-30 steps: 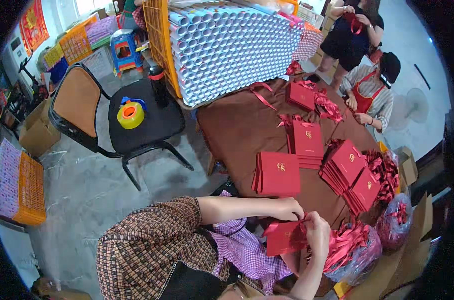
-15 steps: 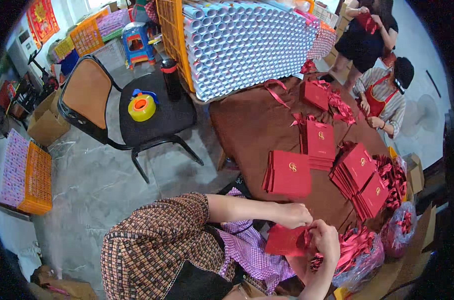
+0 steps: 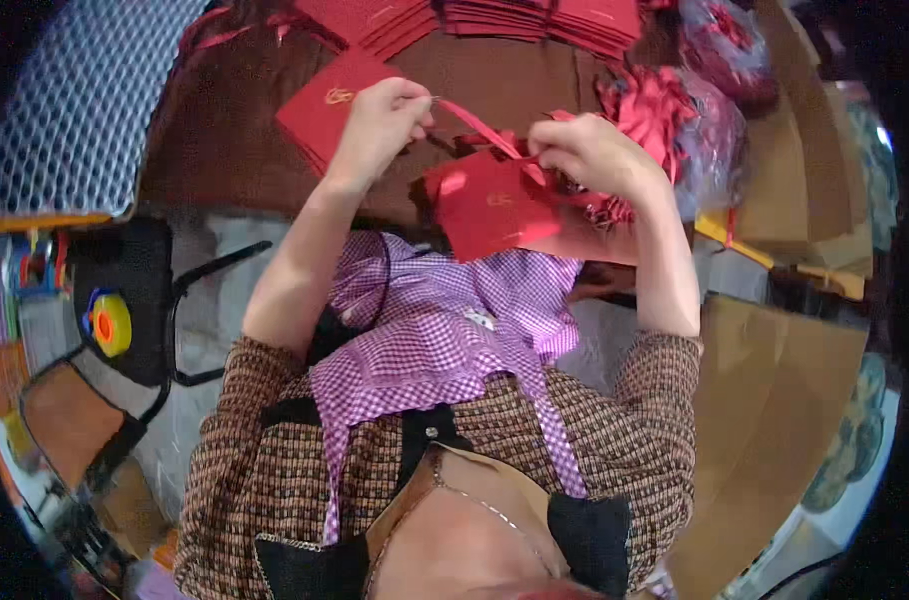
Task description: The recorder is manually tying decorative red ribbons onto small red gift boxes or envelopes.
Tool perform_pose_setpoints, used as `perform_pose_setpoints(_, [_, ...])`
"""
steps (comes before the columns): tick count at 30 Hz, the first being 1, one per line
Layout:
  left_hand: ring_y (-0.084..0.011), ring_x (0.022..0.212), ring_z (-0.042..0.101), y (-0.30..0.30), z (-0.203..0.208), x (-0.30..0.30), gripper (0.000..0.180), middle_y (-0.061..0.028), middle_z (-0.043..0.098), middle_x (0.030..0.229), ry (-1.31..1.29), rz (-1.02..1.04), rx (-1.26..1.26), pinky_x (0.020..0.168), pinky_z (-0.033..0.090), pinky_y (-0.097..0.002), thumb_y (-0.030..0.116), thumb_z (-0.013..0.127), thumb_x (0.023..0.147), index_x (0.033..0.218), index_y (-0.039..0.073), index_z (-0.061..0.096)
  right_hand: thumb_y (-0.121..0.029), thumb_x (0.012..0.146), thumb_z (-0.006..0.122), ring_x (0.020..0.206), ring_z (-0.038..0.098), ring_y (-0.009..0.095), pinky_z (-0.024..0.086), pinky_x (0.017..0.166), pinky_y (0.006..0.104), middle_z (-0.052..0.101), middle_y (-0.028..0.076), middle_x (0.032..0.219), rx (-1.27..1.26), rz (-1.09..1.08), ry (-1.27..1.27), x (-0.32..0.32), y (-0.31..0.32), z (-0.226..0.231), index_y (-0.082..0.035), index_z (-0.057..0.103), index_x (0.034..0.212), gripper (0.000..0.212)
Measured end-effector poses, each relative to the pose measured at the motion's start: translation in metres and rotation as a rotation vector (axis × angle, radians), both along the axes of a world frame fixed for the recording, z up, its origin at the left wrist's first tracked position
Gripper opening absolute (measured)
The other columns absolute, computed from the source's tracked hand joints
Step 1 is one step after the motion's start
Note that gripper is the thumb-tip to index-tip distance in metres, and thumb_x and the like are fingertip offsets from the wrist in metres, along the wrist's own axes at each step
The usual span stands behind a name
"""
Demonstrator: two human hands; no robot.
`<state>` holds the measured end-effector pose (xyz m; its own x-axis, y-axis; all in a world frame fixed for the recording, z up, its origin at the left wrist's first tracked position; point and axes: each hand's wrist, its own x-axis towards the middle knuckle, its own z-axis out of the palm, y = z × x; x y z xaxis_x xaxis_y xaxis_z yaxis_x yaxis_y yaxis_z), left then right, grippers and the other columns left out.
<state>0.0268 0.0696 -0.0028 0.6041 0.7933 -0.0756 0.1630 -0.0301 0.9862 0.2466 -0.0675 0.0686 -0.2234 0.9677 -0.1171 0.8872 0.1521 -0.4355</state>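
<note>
A small red paper gift bag [image 3: 490, 212] with a gold emblem hangs tilted at the table's near edge, in front of my apron. From its top a red ribbon [image 3: 482, 128] stretches up to the left. My left hand [image 3: 383, 122] pinches the ribbon's far end between thumb and fingers. My right hand [image 3: 590, 152] is closed at the bag's upper right, pinching the ribbon close to the bag; its fingertips are partly hidden. Below and beside my left hand lies a stack of red gift bags [image 3: 310, 112].
More stacked red bags [image 3: 495, 20] line the far side of the brown-covered table [image 3: 220, 130]. Loose red ribbons [image 3: 647, 115] spill from a clear plastic bag [image 3: 717, 150] at the right. Cardboard [image 3: 775, 400] stands to my right, a black chair [image 3: 125, 290] with yellow tape to my left.
The view has swung down toward my body. My hands have moved apart, and the ribbon now stretches between them. The red bag still hangs by my right hand.
</note>
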Motion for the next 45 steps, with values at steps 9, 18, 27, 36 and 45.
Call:
perform_pose_setpoints(9, [-0.0343,0.099,0.054,-0.043,-0.005,-0.004,0.057,-0.0212,0.053,0.108,0.174,-0.174,0.702,0.082,0.047,-0.0373,0.029,0.074,0.072,0.113,-0.003,0.051,-0.011,0.077,0.06,0.056,0.051,0.014,0.043,0.054,0.0308,0.054,0.007,0.062,-0.25,-0.189,0.304,0.028,0.005,-0.026,-0.001,0.057,0.085,0.013])
perform_pose_setpoints(18, [-0.0103,0.058,0.059,-0.023,0.014,-0.017,0.03,-0.0076,0.062,0.081,0.228,-0.468,-0.148,0.049,0.048,-0.0226,0.009,0.046,0.088,0.114,-0.003,0.056,-0.003,0.079,0.056,0.056,0.044,0.006,0.038,0.05,0.0241,0.047,-0.002,0.06,-0.247,-0.117,0.212,0.029,0.013,-0.017,-0.002,0.054,0.081,0.003])
perform_pose_setpoints(27, [-0.021,0.093,0.062,-0.002,0.02,-0.006,0.046,-0.0136,0.063,0.091,-0.524,0.09,-0.378,0.075,0.052,-0.0337,0.013,0.055,0.088,0.131,0.003,0.04,-0.007,0.076,0.06,0.061,0.055,0.018,0.044,0.057,0.0336,0.058,0.008,0.065,-0.318,-0.111,0.183,0.026,0.026,-0.038,-0.002,0.058,0.083,0.009])
perform_pose_setpoints(36, [-0.0271,0.073,0.054,-0.046,-0.029,0.005,0.019,-0.0123,0.055,0.072,0.072,-0.297,0.937,0.07,0.042,-0.036,0.016,0.068,0.074,0.084,0.001,0.06,-0.013,0.075,0.062,0.08,0.061,0.033,0.046,0.07,0.0397,0.063,0.017,0.08,-0.104,-0.064,0.142,0.021,0.017,-0.044,-0.002,0.062,0.089,0.017])
perform_pose_setpoints(45, [-0.0251,0.079,0.06,-0.04,-0.032,0.0,0.022,-0.0136,0.062,0.078,0.344,-0.276,0.55,0.071,0.046,-0.0345,0.019,0.067,0.077,0.085,-0.002,0.063,-0.015,0.085,0.059,0.084,0.064,0.019,0.049,0.074,0.0291,0.066,0.009,0.096,0.369,-0.361,0.266,0.039,-0.024,-0.021,-0.003,0.061,0.104,0.022])
